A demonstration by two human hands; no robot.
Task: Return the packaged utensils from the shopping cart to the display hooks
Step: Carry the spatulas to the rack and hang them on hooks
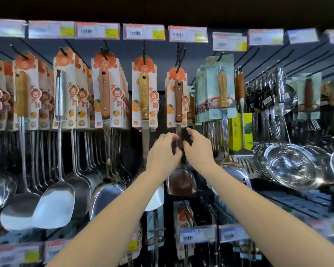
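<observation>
A packaged spatula (178, 101) with a dark wooden handle and an orange-printed card hangs from a black display hook (181, 56) at the centre. Its steel shaft runs down between my hands to a brownish blade (181, 182). My left hand (163, 153) curls its fingers round the shaft just below the card. My right hand (198, 149) is close on the shaft's right side with fingers bent; whether it touches the shaft is unclear. The shopping cart is out of view.
Rows of carded spatulas and ladles (104, 93) hang left of it, another spatula (144, 93) right beside it. Blue-carded utensils (220, 87) and steel strainers (289, 166) fill the right. Price tags (144, 31) line the top rail; a lower shelf rail (199, 235) sits below.
</observation>
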